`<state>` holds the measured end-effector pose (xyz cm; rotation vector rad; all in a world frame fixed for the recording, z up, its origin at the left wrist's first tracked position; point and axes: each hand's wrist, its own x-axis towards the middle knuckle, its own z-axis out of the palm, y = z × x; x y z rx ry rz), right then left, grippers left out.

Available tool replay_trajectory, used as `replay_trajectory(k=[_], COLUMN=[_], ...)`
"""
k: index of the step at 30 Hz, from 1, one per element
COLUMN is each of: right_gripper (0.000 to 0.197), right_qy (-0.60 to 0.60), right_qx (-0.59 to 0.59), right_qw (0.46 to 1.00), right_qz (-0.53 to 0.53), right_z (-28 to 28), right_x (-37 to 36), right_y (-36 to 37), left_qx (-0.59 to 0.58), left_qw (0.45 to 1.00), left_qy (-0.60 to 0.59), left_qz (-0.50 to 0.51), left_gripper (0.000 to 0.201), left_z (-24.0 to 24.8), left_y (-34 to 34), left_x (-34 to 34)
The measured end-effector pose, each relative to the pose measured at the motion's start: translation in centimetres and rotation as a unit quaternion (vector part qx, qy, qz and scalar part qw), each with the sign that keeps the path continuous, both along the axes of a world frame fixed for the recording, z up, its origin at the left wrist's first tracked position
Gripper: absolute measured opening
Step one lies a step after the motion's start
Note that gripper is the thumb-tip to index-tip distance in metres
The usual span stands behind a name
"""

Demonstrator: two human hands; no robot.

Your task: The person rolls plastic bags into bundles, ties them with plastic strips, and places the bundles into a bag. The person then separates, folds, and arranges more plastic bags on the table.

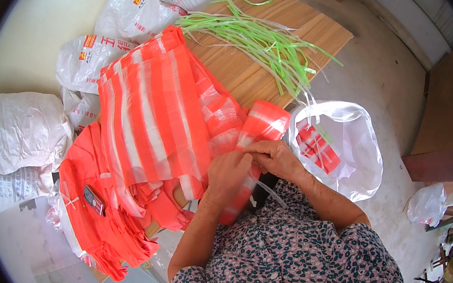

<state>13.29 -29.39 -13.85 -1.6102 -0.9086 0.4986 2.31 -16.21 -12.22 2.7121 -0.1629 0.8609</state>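
Observation:
At the table's near edge, my left hand [229, 175] and my right hand [277, 157] meet over the middle of a folded bundle of red-and-white plastic sheeting [262, 125]. The fingers of both are closed in a pinch; the left ones are slightly smeared by motion. From beneath them a pale plastic strip [274, 194] hangs toward my lap, and the pinched part of it is hidden. Just left of the bundle, a large stack of red-and-white striped plastic sheets [152, 116] covers the table. Further left lies more crumpled red plastic [87, 156].
Green and clear strips [260, 38] lie loose on the wooden table [301, 15]. At my right stands a white bag [363, 143] holding a tied red bundle [320, 148]. A mobile phone [94, 199] rests on the red plastic. Stuffed white sacks [21, 130] sit at the left.

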Motion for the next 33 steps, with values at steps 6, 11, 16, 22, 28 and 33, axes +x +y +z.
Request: replay_trajectory(k=[6, 11, 16, 22, 28, 33], right_gripper=[0.013, 0.008, 0.013, 0.012, 0.019, 0.018], right_qy=[-0.069, -0.137, -0.344, -0.425, -0.18, -0.21], right_qx=[0.006, -0.018, -0.046, -0.054, -0.003, -0.022], right_qw=[0.998, 0.99, 0.938, 0.902, 0.983, 0.977], right_qz=[0.009, -0.008, -0.014, -0.044, -0.039, -0.005], right_z=[-0.5, 0.4, 1.6, 1.8, 1.2, 1.0], right_x=[0.5, 0.2, -0.2, 0.0, 0.4, 0.5], right_y=[0.3, 0.4, 0.2, 0.0, -0.1, -0.1], left_qx=[-0.023, -0.044, -0.046, -0.054, -0.073, -0.075], left_qw=[1.0, 0.999, 0.999, 0.998, 0.997, 0.997], left_qy=[-0.021, -0.015, 0.003, 0.008, -0.014, -0.01], left_qz=[0.0, 0.01, 0.022, 0.03, 0.021, 0.016], left_gripper=[0.025, 0.023, 0.02, 0.016, 0.016, 0.016], left_z=[-0.5, -0.2, -0.6, -0.8, -1.3, -0.7], left_y=[0.2, 0.2, 0.1, -0.1, 0.0, -0.1], left_x=[-0.2, 0.1, 0.0, 0.1, 0.1, 0.1])
